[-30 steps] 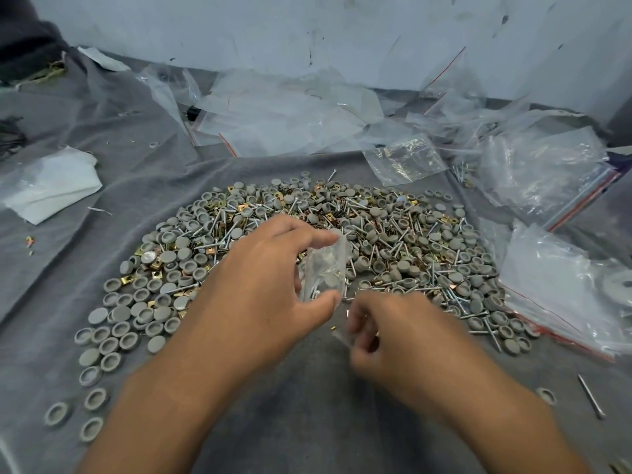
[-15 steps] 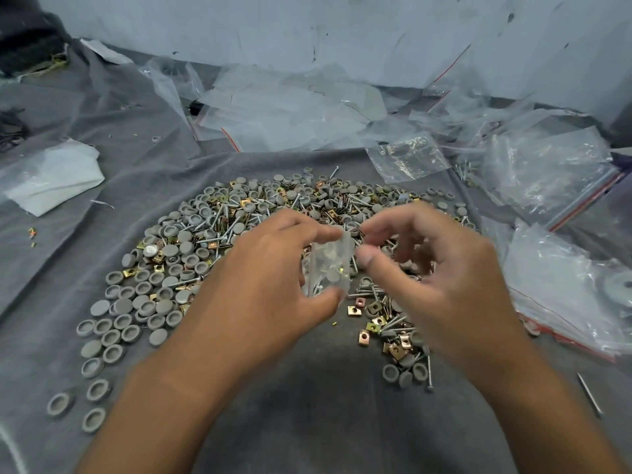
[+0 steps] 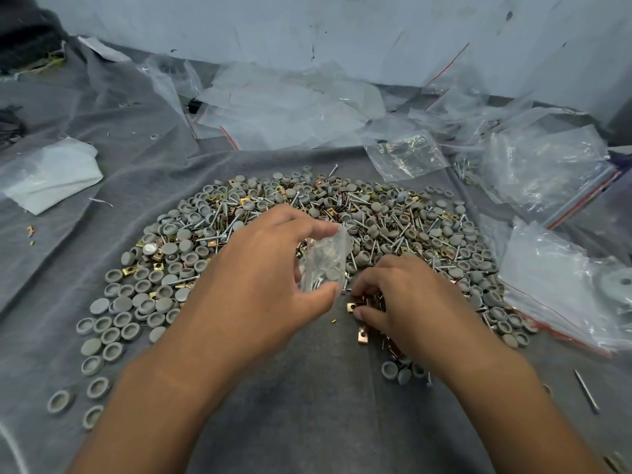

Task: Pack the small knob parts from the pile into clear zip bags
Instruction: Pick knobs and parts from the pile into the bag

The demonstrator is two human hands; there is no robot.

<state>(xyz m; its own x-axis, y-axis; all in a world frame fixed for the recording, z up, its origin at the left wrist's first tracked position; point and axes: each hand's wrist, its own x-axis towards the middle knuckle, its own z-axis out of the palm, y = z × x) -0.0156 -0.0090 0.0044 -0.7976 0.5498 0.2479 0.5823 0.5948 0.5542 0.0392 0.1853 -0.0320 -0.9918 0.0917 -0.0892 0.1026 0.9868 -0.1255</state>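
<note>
A wide pile (image 3: pixel 393 220) of grey round knob caps, screws and brass square clips lies on the grey cloth. My left hand (image 3: pixel 260 282) holds a small clear zip bag (image 3: pixel 325 261) upright between thumb and fingers; some screws and a grey cap show inside it. My right hand (image 3: pixel 400 302) is down on the near edge of the pile, just right of the bag, its curled fingertips among the brass clips (image 3: pixel 362 307). Whether they pinch a part is hidden.
Empty clear zip bags (image 3: pixel 284 107) lie heaped along the back wall. Filled bags (image 3: pixel 547 292) sit at the right, one more (image 3: pixel 407 155) behind the pile. A white folded sheet (image 3: pixel 51 176) is at the left. A loose screw (image 3: pixel 586 390) lies at the lower right.
My right hand dropped from the bag's mouth back down to the clips at the pile's near edge. The left hand kept the bag almost still.
</note>
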